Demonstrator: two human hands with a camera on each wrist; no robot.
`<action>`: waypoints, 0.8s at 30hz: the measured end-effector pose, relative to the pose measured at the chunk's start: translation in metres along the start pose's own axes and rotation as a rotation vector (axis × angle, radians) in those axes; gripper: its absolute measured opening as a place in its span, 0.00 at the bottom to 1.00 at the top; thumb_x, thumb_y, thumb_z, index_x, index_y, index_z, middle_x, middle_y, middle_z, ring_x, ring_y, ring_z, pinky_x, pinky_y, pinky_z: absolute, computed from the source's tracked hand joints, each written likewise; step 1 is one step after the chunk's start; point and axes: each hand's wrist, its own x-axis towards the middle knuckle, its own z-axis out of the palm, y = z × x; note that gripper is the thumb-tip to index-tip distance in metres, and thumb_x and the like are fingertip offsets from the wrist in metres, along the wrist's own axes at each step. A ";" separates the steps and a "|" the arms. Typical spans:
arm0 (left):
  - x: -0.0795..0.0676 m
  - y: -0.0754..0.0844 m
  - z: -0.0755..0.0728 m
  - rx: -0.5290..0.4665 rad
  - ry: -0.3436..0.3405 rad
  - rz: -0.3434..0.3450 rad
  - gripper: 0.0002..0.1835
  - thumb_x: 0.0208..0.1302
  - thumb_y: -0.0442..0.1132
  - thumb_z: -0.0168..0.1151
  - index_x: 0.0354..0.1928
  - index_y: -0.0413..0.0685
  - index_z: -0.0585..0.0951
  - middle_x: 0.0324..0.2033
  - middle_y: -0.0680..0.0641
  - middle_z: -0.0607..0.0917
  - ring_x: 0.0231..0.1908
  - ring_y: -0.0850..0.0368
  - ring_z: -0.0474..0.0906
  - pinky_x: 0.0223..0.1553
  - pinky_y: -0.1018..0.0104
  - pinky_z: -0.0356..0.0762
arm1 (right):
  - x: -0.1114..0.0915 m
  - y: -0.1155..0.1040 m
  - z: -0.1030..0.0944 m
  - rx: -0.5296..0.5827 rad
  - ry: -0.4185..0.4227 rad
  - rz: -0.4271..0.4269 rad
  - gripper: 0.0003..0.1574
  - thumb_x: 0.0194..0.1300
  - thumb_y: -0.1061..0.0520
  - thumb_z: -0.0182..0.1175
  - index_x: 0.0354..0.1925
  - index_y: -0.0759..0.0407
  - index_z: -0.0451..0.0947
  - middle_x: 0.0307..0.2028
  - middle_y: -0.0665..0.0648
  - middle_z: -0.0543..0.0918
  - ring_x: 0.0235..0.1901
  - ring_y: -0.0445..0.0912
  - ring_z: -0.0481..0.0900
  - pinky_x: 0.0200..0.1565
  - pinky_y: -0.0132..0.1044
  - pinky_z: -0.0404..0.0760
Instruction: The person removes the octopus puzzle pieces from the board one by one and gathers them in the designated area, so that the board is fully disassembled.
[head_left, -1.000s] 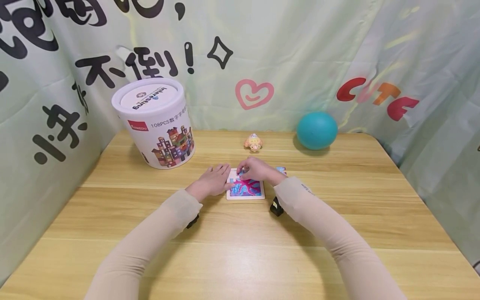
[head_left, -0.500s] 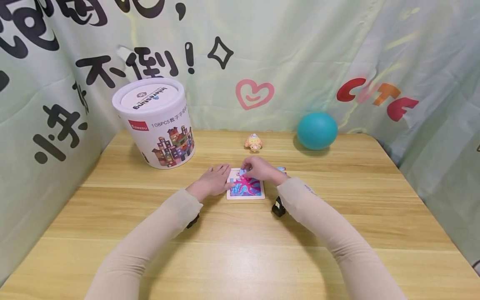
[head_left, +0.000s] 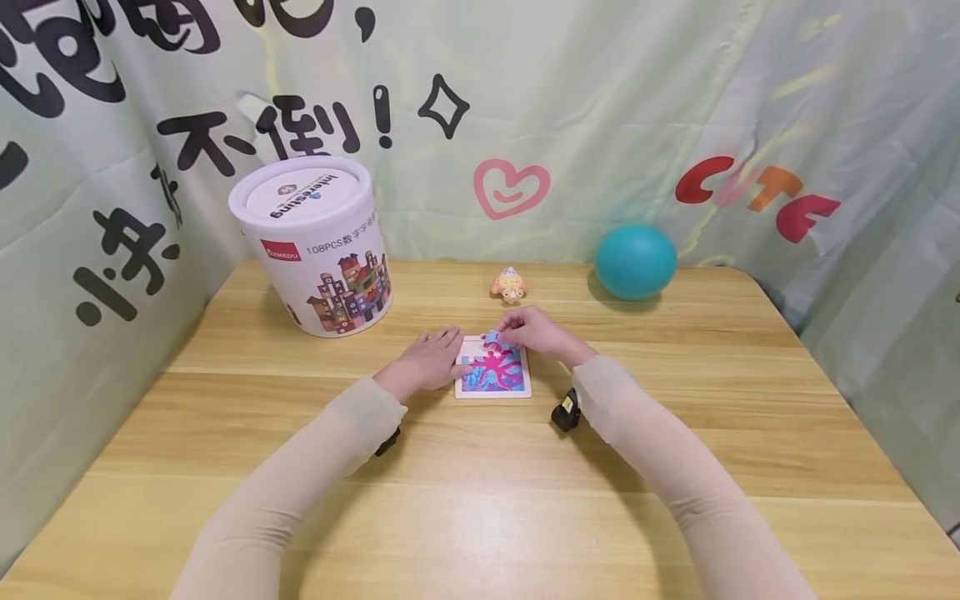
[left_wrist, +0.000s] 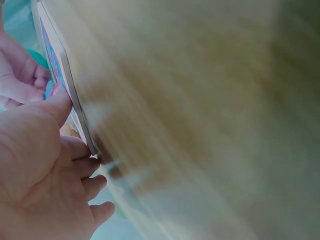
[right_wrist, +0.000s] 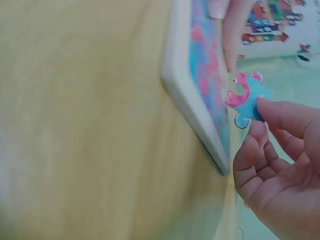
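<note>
A jigsaw puzzle (head_left: pixel 491 377) in a white-edged tray lies on the table in the head view, its picture a pink octopus on blue. Pale tray floor shows along the upper left. My left hand (head_left: pixel 429 360) rests at the tray's left side with straight fingers, its thumb lying over the rim. Between thumb and fingers my right hand (head_left: pixel 534 330) pinches a blue and pink puzzle piece (right_wrist: pixel 250 100) above the tray's top edge. In the right wrist view that piece is tilted and apart from the tray (right_wrist: pixel 192 107).
A small figurine (head_left: pixel 510 285) stands behind the puzzle. Farther right sits a teal ball (head_left: pixel 635 262). The large white bucket (head_left: pixel 315 250) of blocks stands at the back left. A printed curtain (head_left: pixel 600 100) hangs behind the wooden table (head_left: pixel 480 500).
My right hand has moved back and to the right, lifting the puzzle piece off the octopus picture. A loose piece at the tray's right is now hidden. My left hand stays put.
</note>
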 end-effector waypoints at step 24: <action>-0.008 -0.006 0.005 -0.086 0.009 0.076 0.41 0.68 0.58 0.44 0.70 0.38 0.46 0.70 0.41 0.44 0.68 0.47 0.38 0.66 0.51 0.37 | -0.071 0.058 -0.108 -0.070 0.094 0.113 0.16 0.64 0.59 0.57 0.43 0.73 0.75 0.21 0.53 0.72 0.24 0.46 0.68 0.27 0.38 0.71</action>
